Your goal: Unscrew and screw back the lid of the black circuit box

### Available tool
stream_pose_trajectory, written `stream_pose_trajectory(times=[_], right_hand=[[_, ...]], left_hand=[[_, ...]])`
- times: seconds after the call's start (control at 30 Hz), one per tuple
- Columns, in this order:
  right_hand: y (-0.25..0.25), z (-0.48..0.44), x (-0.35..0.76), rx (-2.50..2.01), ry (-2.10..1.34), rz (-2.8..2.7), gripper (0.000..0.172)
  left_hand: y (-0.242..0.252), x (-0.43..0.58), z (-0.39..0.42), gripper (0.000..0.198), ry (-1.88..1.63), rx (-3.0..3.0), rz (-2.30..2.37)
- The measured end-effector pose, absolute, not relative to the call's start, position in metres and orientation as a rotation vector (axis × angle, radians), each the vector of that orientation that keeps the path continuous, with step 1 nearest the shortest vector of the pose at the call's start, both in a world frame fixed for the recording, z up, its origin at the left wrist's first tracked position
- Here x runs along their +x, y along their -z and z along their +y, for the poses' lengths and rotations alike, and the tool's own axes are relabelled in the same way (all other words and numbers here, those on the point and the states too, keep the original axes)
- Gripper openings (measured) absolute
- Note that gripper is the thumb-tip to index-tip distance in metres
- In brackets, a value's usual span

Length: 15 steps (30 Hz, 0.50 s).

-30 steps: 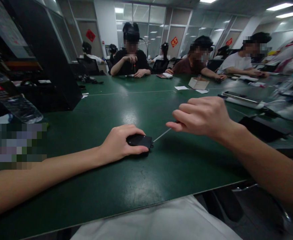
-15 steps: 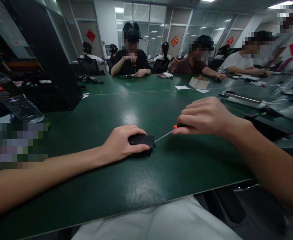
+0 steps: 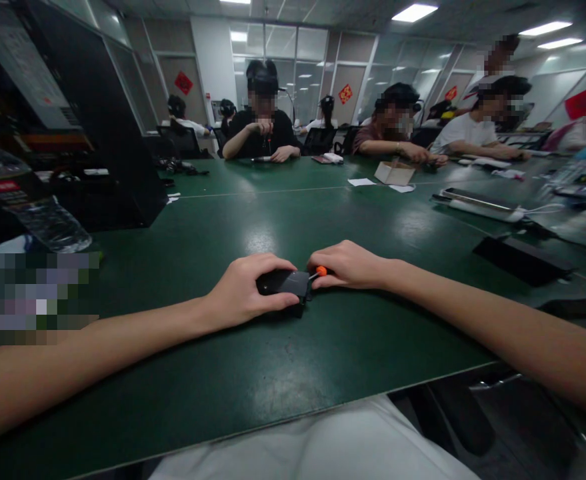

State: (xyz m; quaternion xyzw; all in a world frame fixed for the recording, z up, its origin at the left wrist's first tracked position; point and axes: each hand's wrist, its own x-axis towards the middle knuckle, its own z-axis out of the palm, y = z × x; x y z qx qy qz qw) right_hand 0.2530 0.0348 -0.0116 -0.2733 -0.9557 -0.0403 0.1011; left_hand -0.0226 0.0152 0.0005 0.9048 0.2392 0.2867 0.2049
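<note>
My left hand (image 3: pixel 245 287) is wrapped around a small black box (image 3: pixel 285 283), its thumb along the near side and its fingers over the far side. The box rests on the green table (image 3: pixel 213 380). My right hand (image 3: pixel 347 263) is closed on a screwdriver (image 3: pixel 321 271) with an orange part showing by the fingers. A short stretch of its metal shaft points at the right end of the box. The fingertips are close beside that end; the tip and most of the handle are hidden.
A water bottle (image 3: pixel 47 213) leans at the left beside a dark cabinet (image 3: pixel 107 133). Farther off lie a small open carton (image 3: pixel 394 173), paper slips (image 3: pixel 361 182) and a phone-like device (image 3: pixel 477 203). A black flat object (image 3: pixel 525 259) lies at right. Several people sit across the table.
My right hand has moved left and slightly down toward the box, and much less of the screwdriver shaft shows between them. My left hand still holds the box in place.
</note>
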Motion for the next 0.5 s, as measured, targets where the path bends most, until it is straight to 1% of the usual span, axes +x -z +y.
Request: stream_pose_trajectory(times=[0.1, 0.27, 0.33, 0.5], right_hand=[[0.008, 0.030, 0.251, -0.846, 0.268, -2.764, 0.052], [0.000, 0.019, 0.248, -0.744, 0.504, -2.644, 0.031], [-0.002, 0.014, 0.245, -0.677, 0.619, -2.616, 0.027], [-0.003, 0.002, 0.239, -0.555, 1.037, -2.507, 0.025]], left_hand=[[-0.001, -0.022, 0.014, 0.040, -0.787, 2.530, 0.657], [-0.001, -0.023, 0.013, 0.037, -0.795, 2.527, 0.623], [0.000, -0.023, 0.013, 0.037, -0.808, 2.522, 0.600], [0.002, -0.022, 0.014, 0.036, -0.852, 2.534, 0.561]])
